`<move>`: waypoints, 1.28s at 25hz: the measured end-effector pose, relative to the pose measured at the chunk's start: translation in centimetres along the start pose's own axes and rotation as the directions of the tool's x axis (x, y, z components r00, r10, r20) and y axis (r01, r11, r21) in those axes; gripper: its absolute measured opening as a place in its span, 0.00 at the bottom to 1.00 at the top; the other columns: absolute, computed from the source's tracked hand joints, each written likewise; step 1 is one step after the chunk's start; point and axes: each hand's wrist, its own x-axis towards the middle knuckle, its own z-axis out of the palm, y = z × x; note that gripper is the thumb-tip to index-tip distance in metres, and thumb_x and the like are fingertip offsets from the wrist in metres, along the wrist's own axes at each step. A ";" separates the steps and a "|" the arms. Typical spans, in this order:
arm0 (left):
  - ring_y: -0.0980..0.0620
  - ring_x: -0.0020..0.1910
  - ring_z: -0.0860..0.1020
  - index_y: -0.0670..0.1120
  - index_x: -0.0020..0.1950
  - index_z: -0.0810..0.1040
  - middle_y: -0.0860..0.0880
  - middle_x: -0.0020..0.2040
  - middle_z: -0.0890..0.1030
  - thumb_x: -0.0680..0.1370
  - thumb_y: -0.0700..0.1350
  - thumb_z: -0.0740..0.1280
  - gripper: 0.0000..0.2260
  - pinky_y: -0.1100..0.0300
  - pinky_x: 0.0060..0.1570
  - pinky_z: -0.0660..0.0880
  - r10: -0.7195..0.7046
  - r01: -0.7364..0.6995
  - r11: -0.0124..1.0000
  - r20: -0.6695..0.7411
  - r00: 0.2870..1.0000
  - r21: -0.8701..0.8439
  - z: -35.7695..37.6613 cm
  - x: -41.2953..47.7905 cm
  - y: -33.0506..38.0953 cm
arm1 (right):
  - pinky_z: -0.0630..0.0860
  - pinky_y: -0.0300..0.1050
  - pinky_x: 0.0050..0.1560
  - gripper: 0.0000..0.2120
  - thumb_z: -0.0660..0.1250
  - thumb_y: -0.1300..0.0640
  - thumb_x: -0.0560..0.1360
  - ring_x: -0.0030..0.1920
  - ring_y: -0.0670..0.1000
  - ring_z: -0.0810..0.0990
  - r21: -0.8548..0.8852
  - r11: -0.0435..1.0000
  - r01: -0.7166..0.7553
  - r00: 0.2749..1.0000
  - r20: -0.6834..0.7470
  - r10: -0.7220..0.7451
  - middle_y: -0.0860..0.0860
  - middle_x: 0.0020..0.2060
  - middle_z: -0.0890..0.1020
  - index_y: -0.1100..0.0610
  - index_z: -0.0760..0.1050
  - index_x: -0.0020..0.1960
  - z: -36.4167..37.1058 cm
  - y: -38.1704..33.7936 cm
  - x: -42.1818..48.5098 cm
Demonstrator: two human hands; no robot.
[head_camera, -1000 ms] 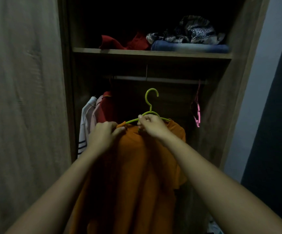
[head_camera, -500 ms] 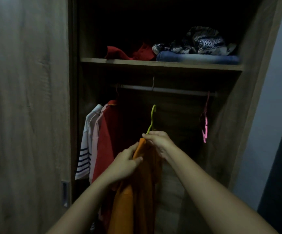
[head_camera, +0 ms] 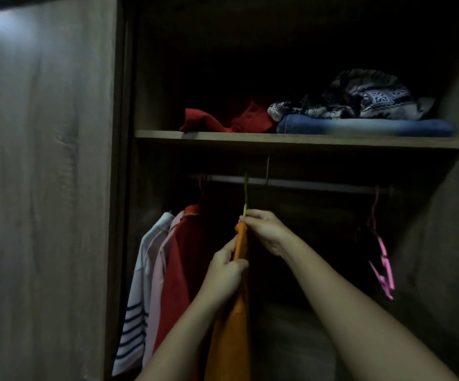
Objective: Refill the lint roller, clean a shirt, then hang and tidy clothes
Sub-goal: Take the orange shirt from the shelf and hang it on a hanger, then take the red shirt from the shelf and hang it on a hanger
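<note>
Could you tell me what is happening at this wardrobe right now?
A person is hanging up an orange shirt on a green hanger. The right hand grips the hanger's neck at the collar; the left hand holds the shirt's shoulder lower down. The hook is up at the rail; whether it has caught is unclear.

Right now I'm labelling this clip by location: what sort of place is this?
Probably the inside of a clothes wardrobe. A rail carries hanging shirts, the shelf above it holds folded jeans, and the left hand and right hand hold an orange shirt on a green hanger up at the rail.
</note>
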 end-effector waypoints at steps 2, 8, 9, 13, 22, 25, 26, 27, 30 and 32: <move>0.58 0.25 0.71 0.56 0.68 0.71 0.50 0.31 0.72 0.74 0.32 0.58 0.27 0.67 0.26 0.67 0.002 -0.002 1.000 -0.013 1.000 -0.018 -0.8 2.9 -0.2 | 0.77 0.46 0.53 0.15 0.63 0.59 0.77 0.47 0.52 0.80 -0.019 0.999 0.031 0.999 0.014 -0.031 0.55 0.45 0.80 0.61 0.72 0.63 -0.2 -0.9 2.6; 0.52 0.27 0.71 0.55 0.65 0.74 0.47 0.32 0.73 0.73 0.31 0.58 0.26 0.62 0.29 0.67 -0.024 0.021 0.999 -0.060 0.998 -0.044 -2.3 9.1 -1.9 | 0.75 0.39 0.40 0.09 0.61 0.59 0.79 0.38 0.49 0.78 -0.042 0.999 -0.026 0.998 -0.053 0.023 0.54 0.39 0.79 0.61 0.77 0.52 -0.1 -1.1 8.2; 0.50 0.29 0.71 0.55 0.64 0.74 0.45 0.34 0.74 0.73 0.31 0.58 0.26 0.59 0.31 0.68 -0.033 0.030 0.999 -0.064 0.997 -0.044 -2.5 9.8 -2.5 | 0.74 0.39 0.42 0.10 0.60 0.60 0.79 0.39 0.49 0.77 -0.063 0.998 -0.029 0.998 -0.050 0.026 0.53 0.39 0.79 0.61 0.77 0.55 -0.1 -0.9 9.0; 0.46 0.31 0.74 0.54 0.65 0.73 0.44 0.38 0.79 0.71 0.31 0.58 0.28 0.58 0.31 0.70 -0.076 0.073 0.996 -0.051 0.996 -0.053 -2.7 10.3 -4.9 | 0.74 0.46 0.58 0.13 0.60 0.60 0.79 0.51 0.52 0.79 -0.199 0.979 -0.044 0.999 -0.039 0.037 0.55 0.49 0.80 0.60 0.74 0.61 0.5 0.9 10.3; 0.55 0.39 0.78 0.50 0.77 0.52 0.46 0.51 0.79 0.77 0.41 0.61 0.31 0.69 0.35 0.73 -0.141 0.134 0.929 -0.006 0.990 0.345 -3.3 8.6 -4.7 | 0.72 0.46 0.60 0.19 0.61 0.55 0.79 0.58 0.54 0.77 -0.435 0.897 -0.077 0.995 -0.095 0.039 0.57 0.57 0.77 0.60 0.69 0.67 1.0 0.7 8.9; 0.49 0.58 0.76 0.44 0.77 0.45 0.43 0.67 0.71 0.78 0.47 0.62 0.34 0.60 0.56 0.75 0.007 0.032 0.797 -0.063 0.998 0.603 -3.6 7.6 -2.5 | 0.73 0.43 0.56 0.17 0.62 0.54 0.78 0.59 0.55 0.76 -0.583 0.812 -0.007 0.984 -0.148 -0.098 0.56 0.58 0.78 0.58 0.72 0.64 1.4 -0.7 7.1; 0.47 0.65 0.72 0.43 0.77 0.46 0.42 0.71 0.68 0.78 0.47 0.62 0.34 0.56 0.63 0.71 0.061 0.004 0.740 -0.074 0.995 0.673 -3.6 7.3 -1.4 | 0.73 0.40 0.51 0.15 0.62 0.54 0.78 0.58 0.54 0.77 -0.629 0.776 0.046 0.969 -0.161 -0.188 0.55 0.56 0.79 0.58 0.74 0.62 1.6 -1.1 6.4; 0.46 0.68 0.69 0.42 0.77 0.48 0.42 0.72 0.66 0.78 0.47 0.61 0.32 0.55 0.66 0.68 0.123 -0.025 0.688 -0.083 0.989 0.725 -3.8 7.0 -0.1 | 0.72 0.37 0.46 0.13 0.63 0.55 0.78 0.56 0.53 0.79 -0.664 0.741 0.101 0.947 -0.165 -0.277 0.54 0.53 0.81 0.57 0.76 0.60 1.7 -1.6 5.7; 0.46 0.65 0.73 0.41 0.74 0.62 0.41 0.67 0.74 0.78 0.44 0.62 0.25 0.58 0.63 0.67 0.405 -0.131 0.650 -0.195 0.893 0.749 -5.2 7.1 4.6 | 0.69 0.34 0.44 0.09 0.64 0.56 0.77 0.50 0.48 0.80 -0.780 0.542 0.312 0.798 -0.095 -0.596 0.52 0.49 0.82 0.55 0.79 0.55 2.1 -4.2 3.3; 0.46 0.58 0.78 0.41 0.67 0.72 0.41 0.60 0.80 0.77 0.41 0.63 0.18 0.58 0.59 0.71 0.628 -0.267 0.656 -0.314 0.712 0.706 -7.0 7.5 8.3 | 0.70 0.37 0.46 0.07 0.63 0.57 0.76 0.48 0.50 0.79 -0.842 0.330 0.427 0.607 -0.003 -0.794 0.52 0.46 0.81 0.55 0.79 0.51 2.5 -7.3 1.6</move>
